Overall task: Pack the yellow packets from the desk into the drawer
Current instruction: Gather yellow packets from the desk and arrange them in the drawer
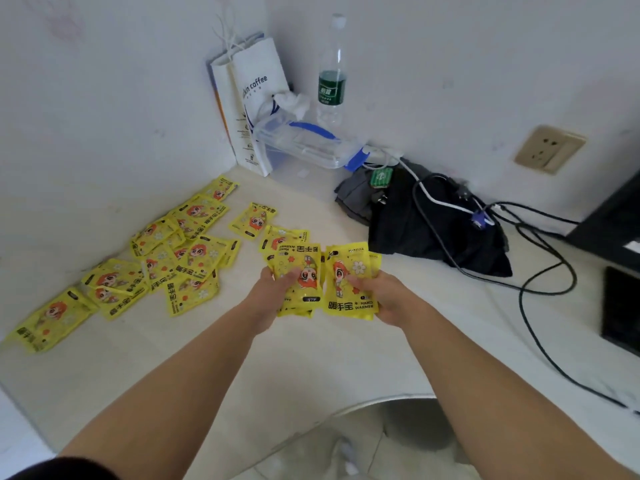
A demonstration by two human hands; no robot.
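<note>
Two hands reach out side by side over the table (311, 368), both gripping yellow packets. The left hand (275, 291) has fingers and thumb curled round a small stack of packets (304, 268), the thumb lying across the top one. The right hand (386, 294) pinches a single packet (351, 285) by its right edge, printed face up; a second edge seems to peek out behind it, though I cannot tell for sure. The two bundles sit just beside each other, almost touching.

Just past the left hand's stack, at 12 o'clock, another flat packet (284, 237) lies on the table, and a lone packet (252, 221) lies at 11 o'clock. From 9 to 10 o'clock the loose packets (166, 265) spread in an overlapping heap along the wall, the trail running down to 8 o'clock.

Farther off, in the corner at 11 o'clock, a white paper bag (249, 95) stands upright, with a clear plastic box (304, 145) leaning beside it and a water bottle (331, 81) at 12 o'clock. At 2 o'clock a dark cloth bundle (433, 233) lies under tangled cables (540, 271), and a wall socket (549, 148) sits above it.
</note>
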